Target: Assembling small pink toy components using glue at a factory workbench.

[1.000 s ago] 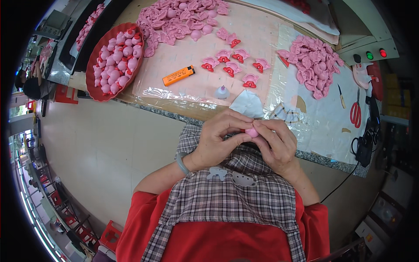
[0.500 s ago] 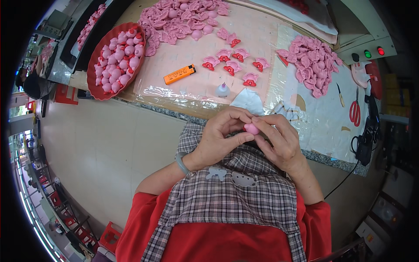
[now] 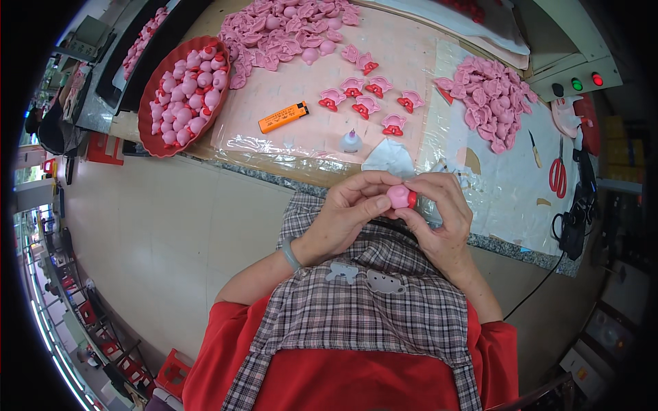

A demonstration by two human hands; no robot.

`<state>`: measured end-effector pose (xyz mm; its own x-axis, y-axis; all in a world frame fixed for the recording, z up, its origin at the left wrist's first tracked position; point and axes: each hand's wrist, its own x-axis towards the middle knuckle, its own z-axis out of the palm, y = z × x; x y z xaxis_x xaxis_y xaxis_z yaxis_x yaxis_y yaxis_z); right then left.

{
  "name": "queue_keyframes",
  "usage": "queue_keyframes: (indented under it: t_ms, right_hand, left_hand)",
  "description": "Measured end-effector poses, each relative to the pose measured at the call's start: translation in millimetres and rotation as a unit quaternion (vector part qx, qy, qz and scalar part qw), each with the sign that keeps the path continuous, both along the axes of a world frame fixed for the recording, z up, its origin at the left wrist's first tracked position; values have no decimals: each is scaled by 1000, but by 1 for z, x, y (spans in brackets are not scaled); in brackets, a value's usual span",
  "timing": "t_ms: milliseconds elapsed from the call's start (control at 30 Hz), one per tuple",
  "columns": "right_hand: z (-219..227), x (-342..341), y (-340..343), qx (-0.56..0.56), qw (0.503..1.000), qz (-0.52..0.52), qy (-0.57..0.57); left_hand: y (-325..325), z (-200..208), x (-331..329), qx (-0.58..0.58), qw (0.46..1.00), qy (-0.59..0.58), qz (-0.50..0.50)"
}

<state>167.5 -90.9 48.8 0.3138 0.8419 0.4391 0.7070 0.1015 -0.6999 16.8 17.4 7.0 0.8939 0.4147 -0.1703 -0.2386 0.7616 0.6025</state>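
Observation:
Between my two hands, just off the table's near edge, is a small round pink figure (image 3: 398,196) with a red part on its right side. My left hand (image 3: 351,207) pinches its left side between thumb and fingers. My right hand (image 3: 442,214) grips the red end with thumb and fingertips. Beyond my hands on the table lie several pink half-shells with red bows (image 3: 366,105). A small squeeze bottle (image 3: 351,142) with a fine tip stands near the edge, beside a white cloth (image 3: 388,157).
A red scalloped bowl (image 3: 146,131) of pink-and-red figures stands at the left. Pink pieces are heaped at the back (image 3: 267,41) and right (image 3: 490,99). An orange lighter (image 3: 283,117), red-handled scissors (image 3: 557,178) and a small knife (image 3: 534,151) lie on the table.
The pink figure has been turned between my fingers, so its red part now faces right. My right hand's fingers have shifted onto that red side.

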Motion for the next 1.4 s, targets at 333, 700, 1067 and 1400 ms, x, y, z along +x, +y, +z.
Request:
queue_keyframes:
  t_ms: [333,700,1067,1400]
  right_hand:
    - [-4,1,0,38,992,29,-118]
    - [4,1,2,-5,999,13,-45]
    - [-7,1,1,8,998,21,-61]
    - [-4,-3,6,18,998,34,-50]
  left_hand:
    - [-5,-8,2,105,994,26,23]
    - [-5,-8,5,-23,995,-96,11]
    - [-6,-8,0,112,993,5,34]
    - [-10,-12,-2,125,989,6,83]
